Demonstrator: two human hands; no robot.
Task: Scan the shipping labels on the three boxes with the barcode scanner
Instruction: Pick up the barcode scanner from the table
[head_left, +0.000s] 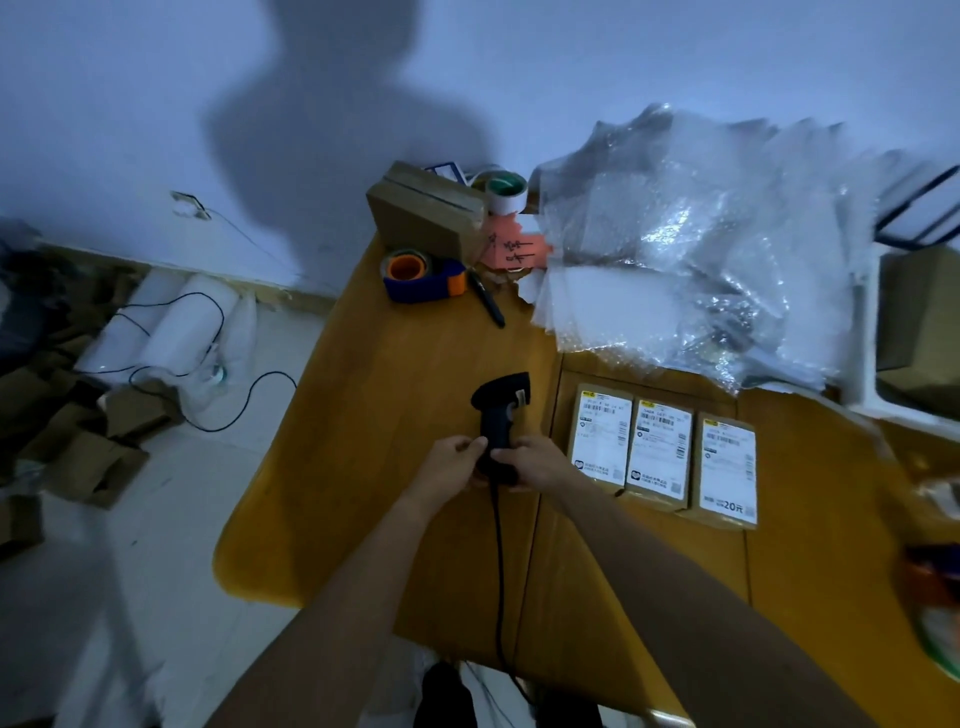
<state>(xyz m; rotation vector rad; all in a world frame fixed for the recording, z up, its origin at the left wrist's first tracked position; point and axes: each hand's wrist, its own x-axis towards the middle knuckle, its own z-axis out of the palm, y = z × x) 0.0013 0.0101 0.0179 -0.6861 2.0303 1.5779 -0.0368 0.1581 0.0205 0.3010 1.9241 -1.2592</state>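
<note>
tape dispenser (423, 278); marker (487, 300); bubble wrap (696, 249); tape roll (503, 193)

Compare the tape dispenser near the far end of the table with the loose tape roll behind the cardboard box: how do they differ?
The tape dispenser has a blue body with an orange core and orange tab; the loose tape roll is pale with a green inner core and no holder. The dispenser sits in front of the cardboard box, nearer the person; the roll lies beyond it, by the bubble wrap. Both rest untouched on the wooden table.
</note>
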